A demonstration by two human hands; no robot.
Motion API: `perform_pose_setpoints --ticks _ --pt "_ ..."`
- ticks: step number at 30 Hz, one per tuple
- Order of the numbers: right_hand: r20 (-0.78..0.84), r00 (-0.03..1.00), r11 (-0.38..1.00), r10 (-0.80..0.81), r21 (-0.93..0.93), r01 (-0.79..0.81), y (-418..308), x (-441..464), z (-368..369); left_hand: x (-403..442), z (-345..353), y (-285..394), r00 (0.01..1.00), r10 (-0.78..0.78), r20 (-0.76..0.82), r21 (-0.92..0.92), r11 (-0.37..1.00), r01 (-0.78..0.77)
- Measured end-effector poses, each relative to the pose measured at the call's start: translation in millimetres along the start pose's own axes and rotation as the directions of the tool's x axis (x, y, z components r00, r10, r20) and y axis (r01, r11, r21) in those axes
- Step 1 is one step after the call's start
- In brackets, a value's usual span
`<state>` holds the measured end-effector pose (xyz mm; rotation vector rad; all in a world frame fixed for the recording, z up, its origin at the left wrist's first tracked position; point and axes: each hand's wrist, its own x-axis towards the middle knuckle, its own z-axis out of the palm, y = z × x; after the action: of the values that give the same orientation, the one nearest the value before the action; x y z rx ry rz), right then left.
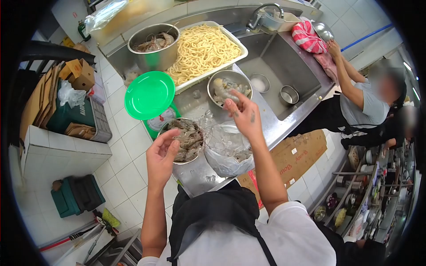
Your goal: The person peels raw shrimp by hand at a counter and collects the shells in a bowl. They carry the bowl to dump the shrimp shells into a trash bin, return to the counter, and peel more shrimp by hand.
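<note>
My left hand (pixel 160 156) is at the left side of a metal pot of unpeeled shrimp (pixel 188 142). Its fingers are curved and apart, and I see nothing held in them. Over the near rim of a steel bowl (pixel 249 94) hangs my right hand (pixel 245 116), thumb and fingers apart, with no object visible in it. Peeled shrimp (pixel 222 90) lie in that bowl, partly hidden by the fingers. Between my forearms sits a clear plastic bag (pixel 228 159) with shrimp shells (pixel 222 139) at its top.
A tray of thick noodles (pixel 204 48) and a pot of shrimp (pixel 155 43) stand behind. A green scale (pixel 162 119) with a green plate (pixel 150 95) is at left. The sink (pixel 284 57) holds small bowls. A co-worker (pixel 361 99) stands at right, holding a metal bowl (pixel 323 31).
</note>
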<state>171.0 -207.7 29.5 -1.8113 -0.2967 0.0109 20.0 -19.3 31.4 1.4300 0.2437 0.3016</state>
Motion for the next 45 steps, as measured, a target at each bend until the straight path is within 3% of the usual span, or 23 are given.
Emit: perform_pose_setpoints --ticks 1,2,4,5,7,8,10,11,14,15,18,19,21,25,28,30,33,35,37,39,41,45 --pt "-0.075 0.993 0.969 -0.094 -0.235 0.074 5 5 -7 -3 -2 -1 1.0 -0.001 0.008 -0.004 1.0 0.001" --pt "-0.08 0.992 0.968 -0.094 -0.238 0.072 14 5 -16 -6 -5 -1 1.0 -0.021 0.009 0.003 1.0 0.021" --pt "-0.156 0.968 0.858 -0.195 -0.506 0.091 31 1 -32 -12 -13 -2 0.999 -0.04 0.003 0.008 0.999 0.04" --pt "-0.149 0.969 0.857 -0.196 -0.507 0.095 36 -5 -39 -16 -17 -1 0.998 -0.063 -0.008 0.017 0.998 0.063" --pt "-0.071 0.997 0.874 0.0 -0.484 -0.034 42 -26 -49 -22 -25 -2 0.994 -0.102 -0.025 0.024 0.994 0.103" --pt "-0.066 0.998 0.873 0.009 -0.486 -0.04 49 -33 -53 -25 -28 -3 0.993 -0.108 -0.046 0.038 0.993 0.11" --pt "0.095 0.943 0.896 0.319 -0.354 -0.268 67 -53 -61 -32 -34 -4 0.989 -0.139 -0.06 0.049 0.989 0.142" --pt "0.092 0.937 0.889 0.336 -0.36 -0.283 76 -62 -63 -33 -35 -5 0.987 -0.144 -0.065 0.072 0.986 0.149" --pt "0.281 0.925 0.823 0.256 -0.565 -0.056 91 -76 -64 -35 -34 -9 0.988 -0.147 -0.049 0.098 0.983 0.152" --pt "0.278 0.924 0.822 0.262 -0.565 -0.063 95 -80 -64 -36 -33 -10 0.989 -0.147 -0.033 0.103 0.983 0.149" --pt "0.469 0.812 0.736 0.347 -0.673 0.074 99 -87 -66 -37 -25 -10 0.988 -0.151 -0.033 0.091 0.984 0.153" --pt "0.467 0.813 0.737 0.349 -0.673 0.07 97 -90 -64 -37 -25 -10 0.988 -0.153 -0.03 0.092 0.984 0.155" --pt "0.496 0.83 0.675 0.257 -0.706 0.213 94 -97 -60 -36 -26 -12 0.985 -0.171 0.01 0.078 0.982 0.17" --pt "0.509 0.815 0.63 0.276 -0.737 0.246 106 -98 -58 -35 -17 -12 0.987 -0.158 0.011 0.1 0.983 0.157" --pt "0.574 0.799 0.745 0.18 -0.61 0.271 97 -91 -69 -36 -17 -11 0.986 -0.165 0.029 0.134 0.978 0.16" --pt "0.518 0.829 0.845 0.209 -0.523 0.113 86 -80 -76 -35 -16 -13 0.99 -0.137 0.027 0.117 0.984 0.133" --pt "0.395 0.908 0.855 0.14 -0.511 0.09 64 -66 -87 -32 -13 -20 0.99 -0.138 0.04 0.156 0.979 0.13" --pt "0.358 0.912 0.823 0.199 -0.567 0.044 44 -57 -90 -28 -3 -20 0.992 -0.116 0.05 0.214 0.971 0.103" --pt "0.21 0.957 0.928 0.201 -0.354 -0.118 31 -51 -86 -24 12 -23 0.994 -0.093 0.058 0.271 0.96 0.074" --pt "0.199 0.959 0.96 0.201 -0.233 -0.153 29 -49 -68 -20 28 -28 0.983 -0.089 0.161 0.298 0.954 0.038" --pt "0.185 0.964 0.951 0.189 0.209 -0.227 23 -50 -40 -16 43 -33 0.977 -0.058 0.204 0.309 0.951 -0.008" --pt "0.242 0.958 0.869 0.152 0.429 -0.246 8 -71 30 -8 53 -42 0.999 0.032 -0.026 0.194 0.981 -0.026"
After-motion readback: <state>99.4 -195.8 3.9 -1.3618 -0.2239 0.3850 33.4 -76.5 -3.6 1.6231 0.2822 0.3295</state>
